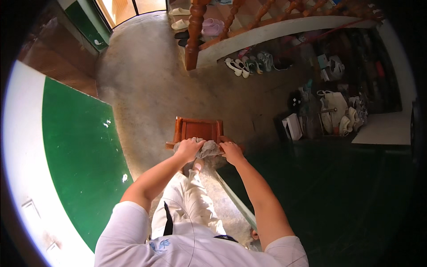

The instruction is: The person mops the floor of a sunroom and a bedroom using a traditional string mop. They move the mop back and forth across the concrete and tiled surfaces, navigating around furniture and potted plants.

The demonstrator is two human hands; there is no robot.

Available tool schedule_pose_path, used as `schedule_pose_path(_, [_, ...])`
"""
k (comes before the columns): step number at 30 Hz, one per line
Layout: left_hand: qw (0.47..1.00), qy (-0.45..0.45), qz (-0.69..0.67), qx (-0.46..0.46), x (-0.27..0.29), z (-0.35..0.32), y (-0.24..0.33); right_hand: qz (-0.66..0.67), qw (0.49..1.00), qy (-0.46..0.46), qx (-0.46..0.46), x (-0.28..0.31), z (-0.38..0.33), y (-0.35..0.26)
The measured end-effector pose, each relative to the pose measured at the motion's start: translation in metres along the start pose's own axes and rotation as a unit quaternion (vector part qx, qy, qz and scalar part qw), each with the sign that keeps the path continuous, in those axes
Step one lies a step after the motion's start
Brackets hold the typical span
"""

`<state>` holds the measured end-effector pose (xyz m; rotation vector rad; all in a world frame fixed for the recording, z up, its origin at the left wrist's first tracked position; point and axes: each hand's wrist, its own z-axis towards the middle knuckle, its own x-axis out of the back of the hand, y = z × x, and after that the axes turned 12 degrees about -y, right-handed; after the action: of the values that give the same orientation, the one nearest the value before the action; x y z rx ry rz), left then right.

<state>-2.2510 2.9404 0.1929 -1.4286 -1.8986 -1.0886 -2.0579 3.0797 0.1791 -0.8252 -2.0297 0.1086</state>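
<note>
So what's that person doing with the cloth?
A person stands over a small reddish-brown wooden chair on the concrete floor. Both the left hand and the right hand grip a crumpled grey cloth, held against the chair's near edge. Shoes line the wall beneath the wooden staircase.

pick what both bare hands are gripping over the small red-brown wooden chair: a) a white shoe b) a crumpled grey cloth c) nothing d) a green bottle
b: the left hand and right hand both clutch the crumpled grey cloth above the small red-brown wooden chair.
</note>
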Motion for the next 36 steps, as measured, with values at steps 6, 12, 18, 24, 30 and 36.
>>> schedule_pose_path(6, [1.000,-0.013,-0.026,0.003,-0.034,0.092,0.026,-0.068,0.995,0.073,-0.006,-0.025,0.019,0.091])
schedule_pose_path(12, [0.996,-0.031,-0.078,-0.022,-0.075,0.160,0.083,-0.093,0.989,0.081,-0.082,-0.059,0.001,0.168])
schedule_pose_path(18, [0.997,0.002,-0.083,-0.005,-0.110,0.176,0.142,-0.148,0.978,0.029,-0.141,-0.079,-0.027,0.194])
schedule_pose_path(24, [0.988,-0.024,-0.148,-0.028,-0.147,0.161,0.157,-0.147,0.963,0.026,-0.226,-0.120,-0.036,0.184])
schedule_pose_path(30, [0.987,-0.039,-0.155,-0.020,-0.118,0.132,0.127,-0.156,0.902,0.122,-0.383,-0.116,-0.031,0.137])
schedule_pose_path(36, [0.982,-0.093,-0.154,-0.064,-0.056,0.041,0.106,0.367,0.789,0.254,-0.422,-0.044,-0.056,-0.028])
